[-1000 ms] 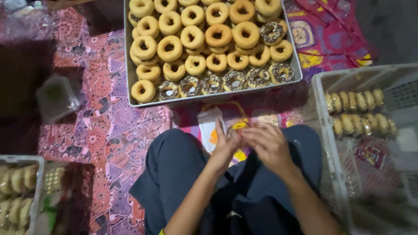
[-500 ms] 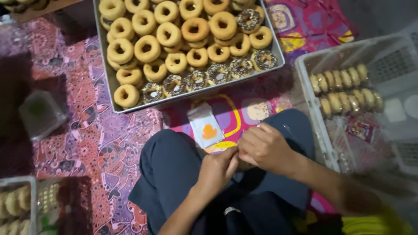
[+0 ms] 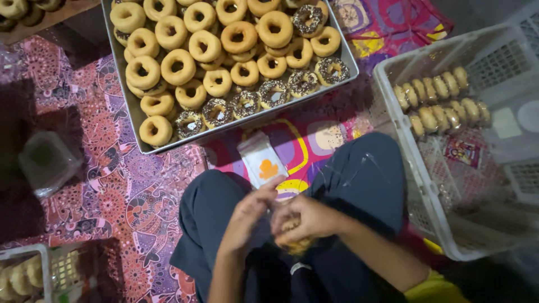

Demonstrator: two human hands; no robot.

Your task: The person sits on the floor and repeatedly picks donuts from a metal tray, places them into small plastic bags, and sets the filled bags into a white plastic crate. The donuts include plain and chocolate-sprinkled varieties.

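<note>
Seated on a patterned mat, left hand (image 3: 247, 216) and right hand (image 3: 306, 219) close around a bagged doughnut (image 3: 292, 238) – best gripped lightly – near a doughnut tray (image 3: 132, 112)

Clear packet with orange label (image 3: 263, 163) on mat; red-yellow packet (image 3: 464, 151) in basket.

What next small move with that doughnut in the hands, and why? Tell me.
Probably finish sliding the doughnut into its clear wrapper. The right hand grips it over the lap, the left hand pinches thin plastic beside it, and it looks only partly covered. Wrapped doughnuts already line the white basket, while the tray holds unwrapped ones.
</note>
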